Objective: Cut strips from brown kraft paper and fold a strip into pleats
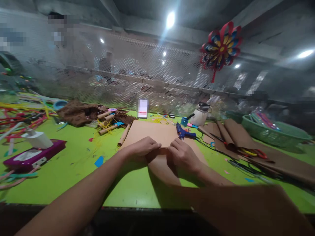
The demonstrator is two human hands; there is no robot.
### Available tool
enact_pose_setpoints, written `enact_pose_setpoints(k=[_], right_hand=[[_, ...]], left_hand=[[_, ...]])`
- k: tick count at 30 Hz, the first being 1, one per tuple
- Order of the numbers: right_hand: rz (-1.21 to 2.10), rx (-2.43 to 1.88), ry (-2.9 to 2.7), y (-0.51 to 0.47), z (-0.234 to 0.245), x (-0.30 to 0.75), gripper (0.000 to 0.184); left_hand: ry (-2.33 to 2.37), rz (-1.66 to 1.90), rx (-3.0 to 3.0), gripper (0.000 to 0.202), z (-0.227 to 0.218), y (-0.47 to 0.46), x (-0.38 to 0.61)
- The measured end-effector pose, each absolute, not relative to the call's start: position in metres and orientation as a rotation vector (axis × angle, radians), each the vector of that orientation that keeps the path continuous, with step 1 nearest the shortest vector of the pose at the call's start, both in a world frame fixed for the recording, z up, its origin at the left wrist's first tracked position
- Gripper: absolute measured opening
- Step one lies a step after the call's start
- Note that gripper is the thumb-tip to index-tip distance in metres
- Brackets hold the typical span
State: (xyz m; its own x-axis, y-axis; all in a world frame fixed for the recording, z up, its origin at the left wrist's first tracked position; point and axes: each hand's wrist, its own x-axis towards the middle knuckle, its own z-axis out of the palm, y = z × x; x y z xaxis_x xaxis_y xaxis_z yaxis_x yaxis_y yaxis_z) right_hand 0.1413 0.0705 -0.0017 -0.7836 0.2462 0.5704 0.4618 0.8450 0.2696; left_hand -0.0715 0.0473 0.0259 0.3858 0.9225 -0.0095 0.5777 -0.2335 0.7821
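My left hand and my right hand are closed on the edge of a long brown paper sheet. Between them the paper bends in a curve, and its long end runs toward me and off to the lower right. Beneath my hands a tan flat sheet lies on the green table. A blue hot glue gun rests on that sheet, just beyond my right hand.
Scissors and brown paper rolls lie at the right, near a green basket. At the left stands a purple power strip. Behind are small paper tubes, a phone and a metal mesh screen.
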Motion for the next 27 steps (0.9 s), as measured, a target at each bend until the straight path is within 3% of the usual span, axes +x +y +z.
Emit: enact_pose_setpoints(k=[14, 17, 21, 25, 27], right_hand=[[-0.417, -0.548, -2.332, 0.066, 0.005, 0.140, 0.023], [-0.109, -0.558, -2.279, 0.066, 0.009, 0.142, 0.012], [0.473, -0.659, -2.167, 0.071, 0.009, 0.144, 0.037], [0.906, -0.900, -2.035, 0.076, 0.004, 0.140, 0.028], [1.004, -0.961, -1.941, 0.075, 0.003, 0.136, 0.036]], left_hand=[[1.104, 0.614, 1.758, 0.045, 0.024, 0.041, -0.064], [1.149, 0.624, 1.738, 0.041, 0.026, 0.040, -0.063], [1.177, 0.641, 1.874, 0.037, 0.031, 0.039, -0.062], [1.220, 0.664, 2.044, 0.032, 0.034, 0.039, -0.058], [1.253, 0.664, 2.118, 0.029, 0.035, 0.039, -0.054]])
